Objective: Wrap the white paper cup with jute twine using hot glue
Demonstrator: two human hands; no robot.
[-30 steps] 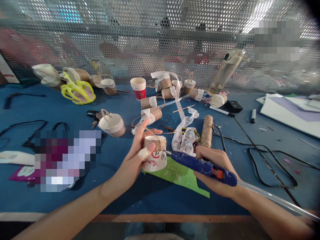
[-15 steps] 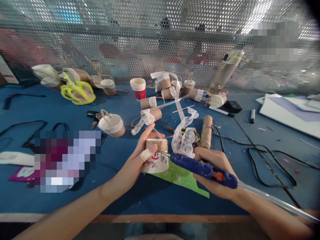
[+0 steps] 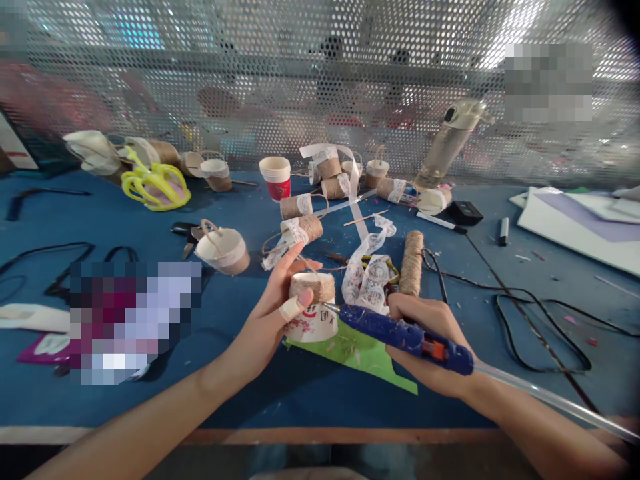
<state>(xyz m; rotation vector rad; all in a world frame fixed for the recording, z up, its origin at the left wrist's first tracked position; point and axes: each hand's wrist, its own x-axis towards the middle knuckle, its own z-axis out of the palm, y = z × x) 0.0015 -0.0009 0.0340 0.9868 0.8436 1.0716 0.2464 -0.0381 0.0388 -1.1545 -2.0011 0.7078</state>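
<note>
Cup (image 3: 319, 323) tipped toward wearer, gripped in left hand (image 3: 277, 293); right hand (image 3: 429, 313) holds glue gun (image 3: 383, 327).

Can't see all of the cup (image 3: 320, 327), partly behind the left hand (image 3: 280, 293). Can't make out the blurry shapes (image 3: 219, 101) past the wall (image 3: 280, 61). Can't see all of the stick (image 3: 555, 396), cut off at right.

A bottle (image 3: 444, 152) (tilted, see-through) stands by the perforated metal screen (image 3: 280, 87).
</note>
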